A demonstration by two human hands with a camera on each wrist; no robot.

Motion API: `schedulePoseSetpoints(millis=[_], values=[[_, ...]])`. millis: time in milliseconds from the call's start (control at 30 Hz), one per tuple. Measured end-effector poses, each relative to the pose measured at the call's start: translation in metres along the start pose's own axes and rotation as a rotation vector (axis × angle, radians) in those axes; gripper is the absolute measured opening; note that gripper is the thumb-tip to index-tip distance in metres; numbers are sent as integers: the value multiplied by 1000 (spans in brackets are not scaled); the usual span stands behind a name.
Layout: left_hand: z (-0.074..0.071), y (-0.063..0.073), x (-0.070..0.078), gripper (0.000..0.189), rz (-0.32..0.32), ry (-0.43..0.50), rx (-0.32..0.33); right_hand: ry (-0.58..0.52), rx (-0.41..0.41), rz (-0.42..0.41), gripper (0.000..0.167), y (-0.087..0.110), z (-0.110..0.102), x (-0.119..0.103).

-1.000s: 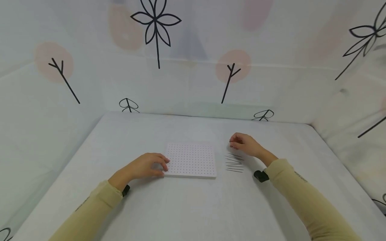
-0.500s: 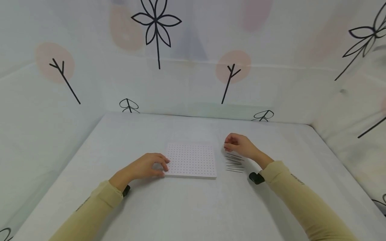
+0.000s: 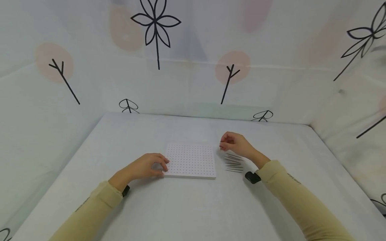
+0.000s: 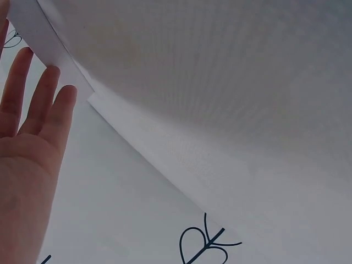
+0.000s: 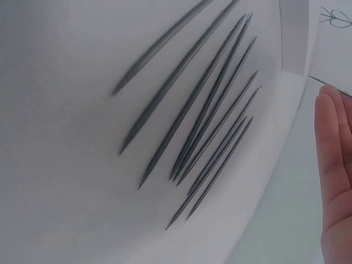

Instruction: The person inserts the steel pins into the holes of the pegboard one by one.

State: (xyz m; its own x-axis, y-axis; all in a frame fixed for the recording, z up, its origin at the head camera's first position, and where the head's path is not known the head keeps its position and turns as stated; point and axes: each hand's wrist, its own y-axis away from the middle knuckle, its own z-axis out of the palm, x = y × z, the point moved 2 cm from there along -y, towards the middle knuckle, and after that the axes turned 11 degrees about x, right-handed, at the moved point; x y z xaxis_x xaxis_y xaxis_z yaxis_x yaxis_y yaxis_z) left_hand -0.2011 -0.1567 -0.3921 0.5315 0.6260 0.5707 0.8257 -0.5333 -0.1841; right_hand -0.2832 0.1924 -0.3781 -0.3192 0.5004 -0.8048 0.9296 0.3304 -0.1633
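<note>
A square white pegboard (image 3: 190, 160) with rows of small dark holes lies flat on the table. My left hand (image 3: 148, 165) rests at its left edge, fingertips on the top and thumb by the near corner. In the left wrist view the fingers (image 4: 39, 104) look nearly straight. Just beyond the board's right edge, my right hand (image 3: 236, 144) pinches a toothpick (image 5: 317, 80), whose pointed tip sticks out past the fingertips. Below that hand several loose toothpicks (image 3: 233, 163) lie in a rough column, large in the right wrist view, pointed at both ends.
The white table (image 3: 181, 207) has its far edge against a patterned cloth backdrop (image 3: 193, 83). More cloth hangs at the left and right sides. A dark wrist camera (image 3: 252, 177) sits under the right cuff.
My right hand has moved left toward the board's right edge, keeping its pinch, and the tip below its fingers now shows. The left hand and the board have stayed put.
</note>
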Motion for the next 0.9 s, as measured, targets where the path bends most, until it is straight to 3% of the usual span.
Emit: schedulePoseSetpoints(millis=[633, 900], values=[[-1, 1, 0, 12, 1, 10, 7, -29, 4, -31, 11, -10, 17, -18], [0, 1, 1, 12, -5, 16, 7, -39, -6, -6, 11, -15, 25, -24]])
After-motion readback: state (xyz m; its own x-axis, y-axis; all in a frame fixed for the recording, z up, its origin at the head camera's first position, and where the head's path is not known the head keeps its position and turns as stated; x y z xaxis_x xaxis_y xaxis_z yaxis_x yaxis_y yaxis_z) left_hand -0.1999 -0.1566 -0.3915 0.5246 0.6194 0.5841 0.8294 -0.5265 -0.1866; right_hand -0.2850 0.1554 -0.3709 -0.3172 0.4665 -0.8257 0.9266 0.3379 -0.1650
